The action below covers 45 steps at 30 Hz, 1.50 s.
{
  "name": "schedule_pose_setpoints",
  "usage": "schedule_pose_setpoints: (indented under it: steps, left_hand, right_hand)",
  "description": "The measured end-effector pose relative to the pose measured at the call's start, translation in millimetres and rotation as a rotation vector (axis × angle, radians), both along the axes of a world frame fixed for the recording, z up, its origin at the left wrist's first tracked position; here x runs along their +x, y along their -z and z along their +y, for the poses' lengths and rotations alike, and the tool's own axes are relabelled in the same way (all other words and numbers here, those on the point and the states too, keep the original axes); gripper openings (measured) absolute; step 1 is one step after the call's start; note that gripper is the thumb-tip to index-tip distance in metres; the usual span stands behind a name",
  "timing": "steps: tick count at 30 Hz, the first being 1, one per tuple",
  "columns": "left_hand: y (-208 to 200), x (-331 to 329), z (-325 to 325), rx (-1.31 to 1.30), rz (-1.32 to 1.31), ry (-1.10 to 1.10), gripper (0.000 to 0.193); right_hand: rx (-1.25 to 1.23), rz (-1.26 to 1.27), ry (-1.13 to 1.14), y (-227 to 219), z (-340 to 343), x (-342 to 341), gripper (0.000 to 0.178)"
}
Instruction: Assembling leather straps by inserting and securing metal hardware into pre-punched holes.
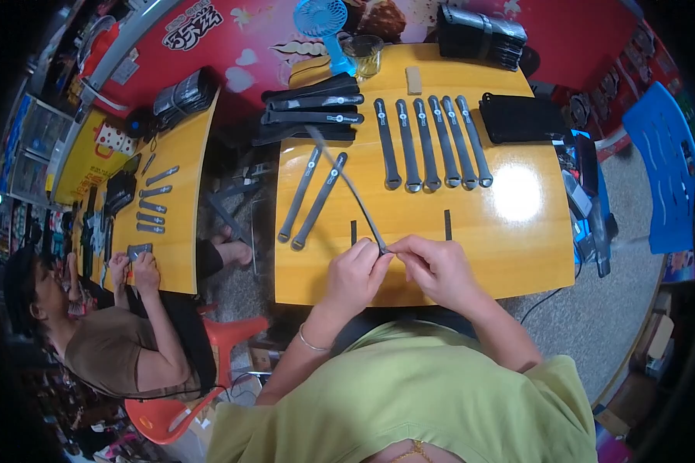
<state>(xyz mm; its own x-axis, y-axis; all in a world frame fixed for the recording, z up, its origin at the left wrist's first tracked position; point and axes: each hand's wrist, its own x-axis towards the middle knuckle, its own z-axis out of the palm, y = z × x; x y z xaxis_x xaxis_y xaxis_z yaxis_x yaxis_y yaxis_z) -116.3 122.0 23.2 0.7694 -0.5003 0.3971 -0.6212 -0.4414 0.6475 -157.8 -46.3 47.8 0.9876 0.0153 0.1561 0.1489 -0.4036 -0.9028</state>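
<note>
Near the front edge of the wooden table, my left hand pinches the near end of a dark grey strap. The fingertips of my right hand close on that same end, touching the left ones. From there the strap runs up and away to the left, its far end blurred. Two loose grey straps lie to its left. Farther off, several straps with buckle-like ends lie in a row. Two short black strips lie on the tabletop, one on each side of my hands.
Bundled black straps are piled at the back left, by a blue fan and a clear cup. A black pouch lies at the right. Leftward, a seated person works at another table. A blue chair stands right.
</note>
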Motion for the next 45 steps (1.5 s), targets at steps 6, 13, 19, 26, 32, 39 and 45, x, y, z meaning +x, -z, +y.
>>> schedule_pose_setpoints:
  steps: [6,13,19,26,32,39,45]
  left_hand:
    - [-10,3,2,0.012,0.165,0.088,0.013]
    - [-9,1,2,-0.213,0.268,0.116,0.013]
    - [-21,-13,0,-0.307,0.62,0.172,0.014]
    - [-34,-15,6,-0.238,0.526,0.407,0.012]
    - [-29,-9,23,-0.098,0.46,0.527,0.015]
    - [-42,-12,28,-0.249,0.691,0.606,0.025]
    - [-40,-18,32,-0.294,0.757,0.591,0.026]
  right_hand:
    - [-0.116,0.004,-0.002,-8,1,-11,0.012]
    - [0.012,-0.054,0.022,-2,-9,-15,0.017]
    - [0.207,-0.075,0.0,-9,-3,-12,0.025]
    - [0.331,0.034,-0.207,2,-4,-15,0.033]
    - [-0.016,-0.11,-0.323,-11,-5,-20,0.03]
    - [-0.218,-0.299,-0.374,-27,1,-20,0.028]
    - [-0.395,-0.348,-0.475,-55,-2,-12,0.027]
